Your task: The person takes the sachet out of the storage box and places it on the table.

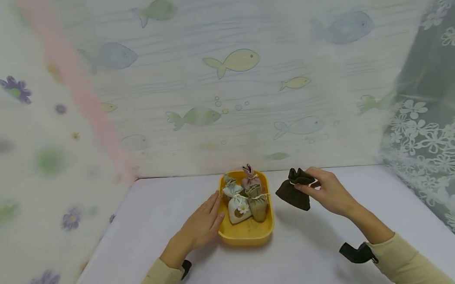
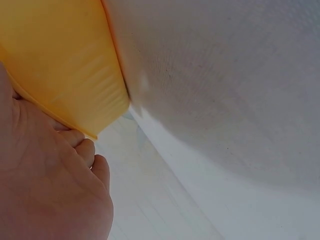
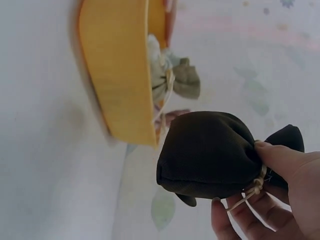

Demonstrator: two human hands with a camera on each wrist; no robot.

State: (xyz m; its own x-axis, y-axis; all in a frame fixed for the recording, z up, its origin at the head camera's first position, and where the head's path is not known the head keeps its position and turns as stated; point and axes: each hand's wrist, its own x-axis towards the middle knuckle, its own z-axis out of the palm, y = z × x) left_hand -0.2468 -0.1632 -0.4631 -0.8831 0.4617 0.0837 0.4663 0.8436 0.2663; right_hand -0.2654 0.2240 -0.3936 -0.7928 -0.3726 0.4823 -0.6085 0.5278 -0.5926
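Note:
A dark brown drawstring pouch [image 1: 294, 194] hangs above the table to the right of a yellow tray [image 1: 246, 240]. My right hand [image 1: 330, 192] pinches it at its tied neck; the right wrist view shows the light cord around the neck of the pouch [image 3: 207, 155]. With fingers straight, my left hand [image 1: 202, 224] rests along the tray's left rim, its fingers touching the tray wall [image 2: 65, 60]. Inside the tray stand several small tied pouches: a white one with a flower [image 1: 238, 206], an olive-brown one [image 1: 258, 207], a mauve one [image 1: 250, 179] and a greenish one behind.
A white-covered table [image 1: 138, 225] carries the tray. Behind it rises a fish-patterned curtain [image 1: 242, 128]. Flowered sheeting [image 1: 22, 172] hangs at the left, and lace-like flowered sheeting [image 1: 443, 146] at the right. Dark wrist bands sit at both sleeves.

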